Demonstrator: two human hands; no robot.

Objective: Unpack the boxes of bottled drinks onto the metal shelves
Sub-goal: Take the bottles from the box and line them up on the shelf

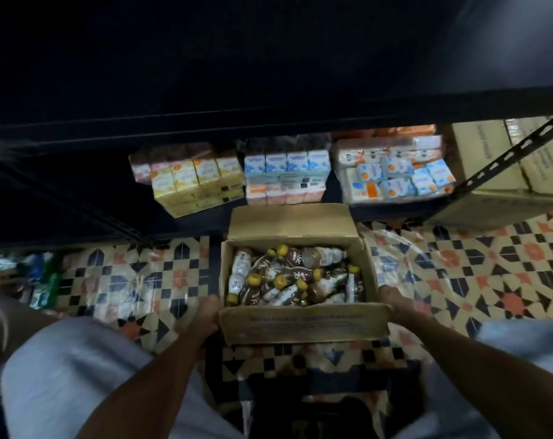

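Note:
An open cardboard box (303, 324) sits on the patterned floor in front of a dark metal shelf (205, 122). Inside it lie several brown bottled drinks (288, 277) with yellow caps, heaped loosely on their sides. My left hand (205, 315) grips the box's near left corner. My right hand (395, 301) holds the near right corner, its fingers partly hidden behind the side flap. The far flap of the box stands open toward the shelf.
The bottom shelf holds stacked drink cartons: yellow packs (196, 182), blue and pink packs (286, 172) and shrink-wrapped blue packs (395, 175). A large cardboard box (493, 172) stands at the right by an angled shelf brace (516, 153). Green packages (37, 280) lie left.

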